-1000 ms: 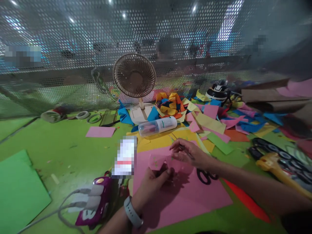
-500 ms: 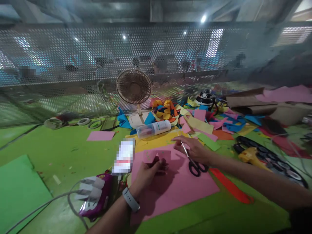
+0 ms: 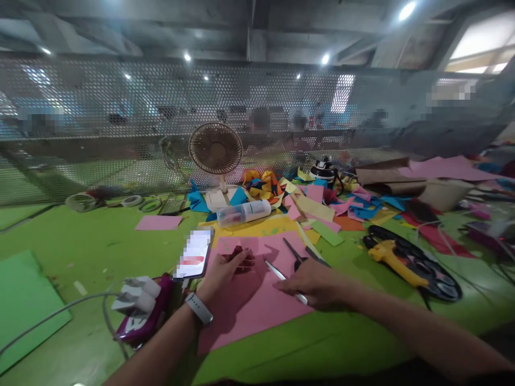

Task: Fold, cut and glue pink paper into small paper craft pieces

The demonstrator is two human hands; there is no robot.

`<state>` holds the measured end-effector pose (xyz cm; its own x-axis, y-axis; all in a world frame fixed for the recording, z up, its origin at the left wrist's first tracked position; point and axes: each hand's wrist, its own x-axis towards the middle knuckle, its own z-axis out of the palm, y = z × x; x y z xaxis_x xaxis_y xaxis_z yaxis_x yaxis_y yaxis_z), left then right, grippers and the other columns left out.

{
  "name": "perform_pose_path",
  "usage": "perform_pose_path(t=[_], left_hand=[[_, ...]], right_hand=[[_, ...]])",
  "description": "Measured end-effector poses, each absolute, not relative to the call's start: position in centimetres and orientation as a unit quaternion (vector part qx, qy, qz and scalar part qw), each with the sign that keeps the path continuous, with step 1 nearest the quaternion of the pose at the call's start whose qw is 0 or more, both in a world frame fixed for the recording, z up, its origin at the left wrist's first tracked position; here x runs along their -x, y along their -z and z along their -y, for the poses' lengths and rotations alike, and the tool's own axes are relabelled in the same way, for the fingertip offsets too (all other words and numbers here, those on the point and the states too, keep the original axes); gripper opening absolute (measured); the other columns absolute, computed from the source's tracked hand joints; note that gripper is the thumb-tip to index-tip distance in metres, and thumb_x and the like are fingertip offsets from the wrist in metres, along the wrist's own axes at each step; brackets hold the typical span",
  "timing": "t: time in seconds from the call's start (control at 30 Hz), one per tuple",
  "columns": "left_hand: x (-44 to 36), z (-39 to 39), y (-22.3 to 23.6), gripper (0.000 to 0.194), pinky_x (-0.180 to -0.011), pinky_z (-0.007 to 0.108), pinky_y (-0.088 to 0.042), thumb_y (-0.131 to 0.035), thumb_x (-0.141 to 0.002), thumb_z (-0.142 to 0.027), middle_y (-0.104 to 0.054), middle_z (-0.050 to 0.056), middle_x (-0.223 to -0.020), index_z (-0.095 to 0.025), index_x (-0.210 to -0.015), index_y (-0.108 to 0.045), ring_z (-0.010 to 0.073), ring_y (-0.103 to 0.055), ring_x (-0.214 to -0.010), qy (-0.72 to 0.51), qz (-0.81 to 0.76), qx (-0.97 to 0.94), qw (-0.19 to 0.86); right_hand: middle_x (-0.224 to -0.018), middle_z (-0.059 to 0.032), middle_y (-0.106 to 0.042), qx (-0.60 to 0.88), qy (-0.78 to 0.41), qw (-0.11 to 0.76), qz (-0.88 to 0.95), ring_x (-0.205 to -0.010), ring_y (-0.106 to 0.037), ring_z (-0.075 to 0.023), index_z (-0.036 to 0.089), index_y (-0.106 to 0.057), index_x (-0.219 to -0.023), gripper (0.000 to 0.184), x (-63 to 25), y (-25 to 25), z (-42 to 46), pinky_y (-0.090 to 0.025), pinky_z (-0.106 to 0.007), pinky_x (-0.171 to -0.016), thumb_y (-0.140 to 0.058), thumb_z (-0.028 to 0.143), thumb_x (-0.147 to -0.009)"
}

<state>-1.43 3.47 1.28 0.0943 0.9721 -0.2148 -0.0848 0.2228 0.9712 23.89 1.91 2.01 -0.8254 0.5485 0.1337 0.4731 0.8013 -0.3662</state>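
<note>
My left hand [image 3: 232,264] is closed over the large pink sheet [image 3: 257,308], its thumb and fingers pinching a small pink paper piece [image 3: 246,244]. On its wrist is a watch with a pale band [image 3: 198,309]. To the right, my right hand [image 3: 317,284] curls round a pair of scissors, palm down. A silver blade [image 3: 279,272] points up and left toward my left hand. A dark, pointed part [image 3: 293,251] shows above it; the fingers hide the handles. Yellow paper [image 3: 261,228] lies behind the pink sheet.
A phone [image 3: 195,253] and a purple power strip [image 3: 139,316] with white plugs lie left. Behind are a clear bottle [image 3: 243,213], a fan [image 3: 216,148] and several coloured paper scraps [image 3: 317,206]. A yellow-handled tool [image 3: 396,262] lies right. A perforated screen [image 3: 132,118] stands behind.
The view has shifted. My right hand has drawn back and turned palm down, now covering the scissors' handles, which were in sight before. My left hand still pinches the pink paper piece.
</note>
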Motion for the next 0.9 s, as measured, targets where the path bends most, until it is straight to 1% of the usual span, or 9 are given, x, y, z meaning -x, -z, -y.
perform_pose_path(t=[0.07, 0.13, 0.2, 0.27, 0.37, 0.47, 0.63, 0.83, 0.9], left_hand=[[1.5, -3.6, -1.1, 0.037, -0.074, 0.03, -0.053, -0.075, -0.066, -0.041, -0.073, 0.013, -0.081, -0.009, -0.084, -0.072, 0.0203, -0.068, -0.076, -0.449, -0.502, -0.443, 0.592], [1.4, -3.6, -0.9, 0.037, -0.073, 0.029, -0.053, -0.076, -0.066, -0.041, -0.073, 0.013, -0.083, -0.009, -0.083, -0.072, 0.0197, -0.068, -0.075, -0.454, -0.5, -0.447, 0.587], [1.4, -3.7, -0.9, 0.036, -0.072, 0.028, -0.053, -0.075, -0.066, -0.04, -0.073, 0.014, -0.084, -0.008, -0.082, -0.072, 0.0194, -0.068, -0.074, -0.456, -0.5, -0.45, 0.583], [1.3, -3.6, -0.9, 0.034, -0.071, 0.027, -0.052, -0.075, -0.067, -0.04, -0.073, 0.014, -0.084, -0.008, -0.08, -0.072, 0.019, -0.068, -0.074, -0.455, -0.501, -0.451, 0.582], [1.2, -3.5, -1.3, 0.032, -0.065, 0.024, -0.051, -0.076, -0.066, -0.039, -0.073, 0.013, -0.08, -0.009, -0.077, -0.071, 0.0191, -0.068, -0.071, -0.444, -0.508, -0.453, 0.582], [1.0, -3.4, -1.5, 0.033, -0.059, 0.023, -0.049, -0.074, -0.067, -0.041, -0.073, 0.014, -0.078, -0.009, -0.076, -0.071, 0.0199, -0.068, -0.07, -0.434, -0.518, -0.457, 0.579], [0.8, -3.2, -1.5, 0.034, -0.059, 0.022, -0.048, -0.074, -0.067, -0.042, -0.073, 0.013, -0.08, -0.009, -0.077, -0.071, 0.019, -0.068, -0.07, -0.433, -0.524, -0.464, 0.568], [0.6, -2.8, -1.9, 0.035, -0.053, 0.02, -0.045, -0.074, -0.067, -0.042, -0.073, 0.013, -0.075, -0.008, -0.076, -0.071, 0.019, -0.068, -0.069, -0.427, -0.534, -0.474, 0.555], [0.5, -2.8, -2.1, 0.035, -0.054, 0.02, -0.046, -0.074, -0.067, -0.042, -0.073, 0.013, -0.076, -0.009, -0.076, -0.071, 0.0194, -0.068, -0.07, -0.43, -0.533, -0.478, 0.55]], right_hand=[[-0.073, -0.0011, -0.071, 0.253, -0.129, 0.092, 0.954, -0.06, -0.059, -0.0145, 0.028, -0.058, -0.121, 0.045, -24.5, -2.5, -2.1, -0.036, -0.024, -0.058, -0.049, 0.017, -0.078], [-0.078, -0.0021, -0.072, 0.265, -0.114, 0.103, 0.952, -0.064, -0.062, -0.0146, 0.025, -0.059, -0.121, 0.046, -25.4, -3.0, -2.6, -0.038, -0.023, -0.06, -0.047, 0.015, -0.077], [-0.083, -0.0035, -0.072, 0.322, -0.104, 0.138, 0.931, -0.068, -0.063, -0.0149, 0.022, -0.063, -0.115, 0.04, -26.6, -3.5, -3.6, -0.039, -0.023, -0.063, -0.047, 0.017, -0.079], [-0.085, -0.0052, -0.072, 0.413, -0.082, 0.165, 0.892, -0.069, -0.062, -0.0156, 0.019, -0.066, -0.11, 0.036, -28.1, -4.0, -4.8, -0.038, -0.023, -0.063, -0.045, 0.02, -0.081], [-0.084, -0.008, -0.071, 0.502, -0.058, 0.158, 0.849, -0.066, -0.061, -0.017, 0.016, -0.066, -0.108, 0.036, -30.3, -4.4, -6.8, -0.036, -0.024, -0.059, -0.041, 0.022, -0.083], [-0.082, -0.0075, -0.07, 0.501, -0.071, 0.135, 0.852, -0.065, -0.059, -0.0172, 0.016, -0.068, -0.102, 0.032, -31.2, -4.3, -8.0, -0.035, -0.024, -0.059, -0.044, 0.021, -0.081], [-0.067, -0.0037, -0.065, 0.482, -0.095, 0.116, 0.863, -0.055, -0.052, -0.0146, 0.018, -0.07, -0.092, 0.027, -30.5, -3.8, -7.9, -0.029, -0.024, -0.052, -0.047, 0.024, -0.08], [-0.066, -0.0036, -0.062, 0.461, -0.112, 0.133, 0.87, -0.055, -0.049, -0.0134, 0.016, -0.069, -0.091, 0.026, -30.3, -3.7, -7.6, -0.028, -0.024, -0.052, -0.049, 0.029, -0.081], [-0.066, -0.0029, -0.061, 0.451, -0.122, 0.136, 0.874, -0.055, -0.048, -0.0127, 0.016, -0.069, -0.089, 0.026, -30.1, -3.7, -7.5, -0.029, -0.023, -0.052, -0.049, 0.03, -0.081]])
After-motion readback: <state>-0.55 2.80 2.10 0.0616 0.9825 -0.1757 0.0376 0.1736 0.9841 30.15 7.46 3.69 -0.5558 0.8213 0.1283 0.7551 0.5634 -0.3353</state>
